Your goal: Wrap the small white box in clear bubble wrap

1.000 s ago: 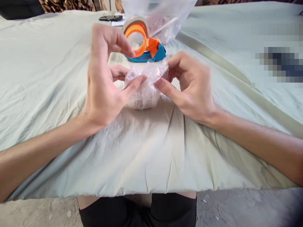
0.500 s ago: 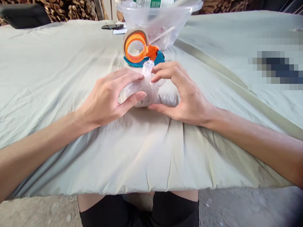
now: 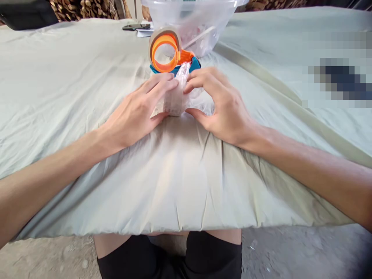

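Head view: your left hand (image 3: 132, 110) lies along the left side of a small package in clear bubble wrap (image 3: 175, 101), its fingers (image 3: 164, 84) over the top and the thumb low at the front, grasping it. Your right hand (image 3: 228, 110) arches at the other side, fingers bent towards the standing fold of wrap and thumb tip near the lower right edge; you cannot tell from this angle whether those fingers grip the wrap or only rest against it. The package sits on the bench (image 3: 186, 174), between your hands, near the front edge; the marks low on its front are too small to read. Just behind it stands an orange and blue tape dispenser (image 3: 185, 57), partly hidden by the wrap and carrying a tape roll (image 3: 151, 43). Beyond that is a translucent basin (image 3: 221, 25) with contents you cannot make out. To its left lie a dark phone (image 3: 133, 27) and white paper (image 3: 144, 34). A black case (image 3: 29, 14) occupies the far left corner, with stacked wood (image 3: 84, 9) behind.
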The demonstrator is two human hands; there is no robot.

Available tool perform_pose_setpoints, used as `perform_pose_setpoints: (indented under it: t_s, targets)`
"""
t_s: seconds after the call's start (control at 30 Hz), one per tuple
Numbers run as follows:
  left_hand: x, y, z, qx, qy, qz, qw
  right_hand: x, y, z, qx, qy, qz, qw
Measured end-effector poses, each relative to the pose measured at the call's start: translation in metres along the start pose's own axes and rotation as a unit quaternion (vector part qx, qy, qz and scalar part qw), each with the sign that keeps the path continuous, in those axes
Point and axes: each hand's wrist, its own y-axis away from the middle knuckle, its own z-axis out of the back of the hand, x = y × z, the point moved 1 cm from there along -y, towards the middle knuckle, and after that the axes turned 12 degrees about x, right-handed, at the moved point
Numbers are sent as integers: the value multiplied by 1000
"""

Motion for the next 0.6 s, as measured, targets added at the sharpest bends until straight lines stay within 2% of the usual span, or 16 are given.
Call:
perform_pose_setpoints:
  t_s: [0.17,0.33,0.43,0.6]
  targets:
    - [-3,0,9,-7,-63,23,998,-1,1,0,28,-72,-13,997]
    - [-13,3,3,14,-10,11,1000,-3,-1,2,49,-83,-24,995]
    - [-16,2,5,18,23,33,999,-6,-2,2,50,-80,-31,995]
    - [-8,-1,13,16,30,14,999,-9,0,-2,29,-77,-43,996]
